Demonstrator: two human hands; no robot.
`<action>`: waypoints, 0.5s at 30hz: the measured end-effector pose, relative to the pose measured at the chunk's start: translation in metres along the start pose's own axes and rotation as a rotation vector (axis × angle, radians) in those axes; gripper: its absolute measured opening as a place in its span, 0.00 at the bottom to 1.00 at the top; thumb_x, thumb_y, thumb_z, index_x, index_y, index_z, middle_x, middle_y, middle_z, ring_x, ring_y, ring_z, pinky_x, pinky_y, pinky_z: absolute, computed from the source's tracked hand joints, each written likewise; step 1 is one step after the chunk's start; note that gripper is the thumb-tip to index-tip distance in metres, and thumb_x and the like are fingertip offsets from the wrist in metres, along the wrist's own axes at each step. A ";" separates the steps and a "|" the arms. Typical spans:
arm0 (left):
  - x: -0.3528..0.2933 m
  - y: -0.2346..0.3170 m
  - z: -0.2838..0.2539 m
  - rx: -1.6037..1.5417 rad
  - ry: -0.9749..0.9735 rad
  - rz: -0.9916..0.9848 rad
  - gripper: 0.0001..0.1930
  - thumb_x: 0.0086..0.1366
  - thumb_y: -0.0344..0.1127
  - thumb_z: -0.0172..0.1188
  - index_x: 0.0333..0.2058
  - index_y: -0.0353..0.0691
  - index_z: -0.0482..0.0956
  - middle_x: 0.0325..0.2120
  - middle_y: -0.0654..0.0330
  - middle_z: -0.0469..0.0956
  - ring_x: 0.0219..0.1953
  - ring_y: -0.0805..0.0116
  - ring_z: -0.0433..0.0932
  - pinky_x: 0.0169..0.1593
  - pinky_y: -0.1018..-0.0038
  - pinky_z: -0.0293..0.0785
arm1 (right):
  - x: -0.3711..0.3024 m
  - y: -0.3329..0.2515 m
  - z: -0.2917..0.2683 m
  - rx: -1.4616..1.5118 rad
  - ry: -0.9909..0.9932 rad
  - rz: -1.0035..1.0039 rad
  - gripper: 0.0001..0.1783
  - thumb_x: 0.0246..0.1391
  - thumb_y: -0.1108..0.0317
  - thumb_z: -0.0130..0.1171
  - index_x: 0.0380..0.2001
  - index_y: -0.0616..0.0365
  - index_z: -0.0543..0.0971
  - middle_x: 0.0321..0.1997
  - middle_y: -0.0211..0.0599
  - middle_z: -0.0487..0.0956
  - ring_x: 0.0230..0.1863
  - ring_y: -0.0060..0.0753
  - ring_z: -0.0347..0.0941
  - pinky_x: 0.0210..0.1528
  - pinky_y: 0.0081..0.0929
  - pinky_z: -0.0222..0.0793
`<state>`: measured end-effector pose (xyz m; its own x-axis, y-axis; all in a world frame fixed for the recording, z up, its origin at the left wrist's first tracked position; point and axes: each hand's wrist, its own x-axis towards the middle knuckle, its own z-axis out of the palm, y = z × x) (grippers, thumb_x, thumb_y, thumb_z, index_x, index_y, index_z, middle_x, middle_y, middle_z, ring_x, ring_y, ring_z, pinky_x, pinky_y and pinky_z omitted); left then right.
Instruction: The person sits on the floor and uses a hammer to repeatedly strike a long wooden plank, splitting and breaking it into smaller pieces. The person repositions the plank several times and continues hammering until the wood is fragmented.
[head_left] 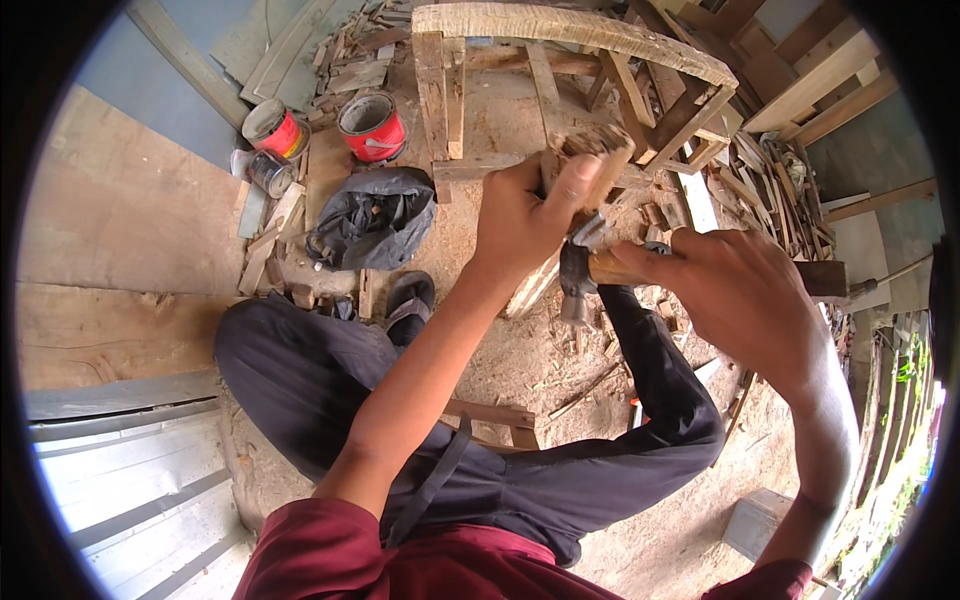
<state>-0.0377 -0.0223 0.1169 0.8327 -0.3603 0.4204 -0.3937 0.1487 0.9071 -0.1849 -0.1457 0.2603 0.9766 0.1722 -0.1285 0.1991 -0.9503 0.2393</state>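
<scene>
My left hand (525,215) is closed round a short, rough wooden block (605,165), thumb along its near face, held up over the floor between my knees. In my right hand (735,295) is a claw hammer (576,275), gripped by its wooden handle with the thumb laid along it. The metal head sits just below the block, claw side toward it and striking face pointing down toward me. Whether claw and block touch, I cannot tell. Beneath the hands a pale length of wood (530,288) slants, partly hidden by my left arm and the hammer.
Ahead stands a wooden frame (570,35) with a curved top rail. A black plastic bag (375,220), a red bucket (372,128) and a red-yellow can (272,130) stand left. Scrap wood (770,195) piles up at right. Chips litter the dirt floor (560,375).
</scene>
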 end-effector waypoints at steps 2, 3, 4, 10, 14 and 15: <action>0.006 -0.008 -0.004 -0.018 0.044 0.045 0.29 0.66 0.55 0.58 0.23 0.27 0.78 0.11 0.56 0.73 0.18 0.77 0.70 0.21 0.71 0.63 | 0.008 0.002 0.009 0.034 -0.043 0.044 0.24 0.54 0.72 0.54 0.54 0.36 0.77 0.26 0.32 0.76 0.30 0.37 0.77 0.35 0.37 0.73; 0.009 -0.012 -0.006 -0.026 0.068 0.070 0.29 0.66 0.55 0.58 0.23 0.27 0.78 0.11 0.56 0.74 0.18 0.77 0.70 0.21 0.71 0.63 | 0.011 0.000 0.012 0.069 -0.036 0.054 0.25 0.54 0.72 0.53 0.55 0.36 0.77 0.27 0.34 0.77 0.31 0.38 0.78 0.35 0.38 0.74; 0.011 -0.016 -0.007 -0.062 0.087 0.077 0.29 0.67 0.54 0.57 0.24 0.26 0.77 0.11 0.59 0.73 0.18 0.77 0.68 0.21 0.72 0.62 | 0.013 -0.002 0.014 0.104 -0.029 0.064 0.25 0.55 0.72 0.53 0.55 0.36 0.76 0.27 0.35 0.77 0.31 0.38 0.79 0.35 0.39 0.74; 0.012 -0.016 -0.027 -0.067 0.150 0.001 0.29 0.68 0.54 0.56 0.18 0.31 0.72 0.11 0.67 0.66 0.18 0.81 0.60 0.21 0.74 0.55 | 0.022 0.002 0.077 0.425 0.073 0.042 0.24 0.56 0.67 0.56 0.58 0.38 0.74 0.33 0.42 0.80 0.32 0.46 0.79 0.34 0.40 0.77; 0.004 -0.020 -0.026 -0.093 0.118 -0.012 0.31 0.67 0.55 0.56 0.15 0.35 0.65 0.11 0.70 0.62 0.18 0.82 0.57 0.21 0.74 0.50 | 0.000 -0.008 0.112 0.499 0.072 0.165 0.28 0.54 0.57 0.64 0.59 0.40 0.74 0.34 0.40 0.79 0.34 0.46 0.78 0.38 0.40 0.74; 0.003 -0.019 -0.026 -0.083 0.105 -0.022 0.31 0.67 0.55 0.56 0.16 0.35 0.66 0.11 0.70 0.62 0.19 0.82 0.57 0.21 0.74 0.50 | -0.002 -0.009 0.110 0.501 0.070 0.154 0.27 0.53 0.56 0.64 0.58 0.41 0.75 0.34 0.40 0.79 0.34 0.46 0.78 0.37 0.40 0.74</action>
<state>-0.0177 -0.0025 0.1014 0.8788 -0.2666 0.3957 -0.3445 0.2193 0.9128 -0.1978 -0.1659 0.1524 0.9980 0.0211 -0.0596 0.0061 -0.9705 -0.2409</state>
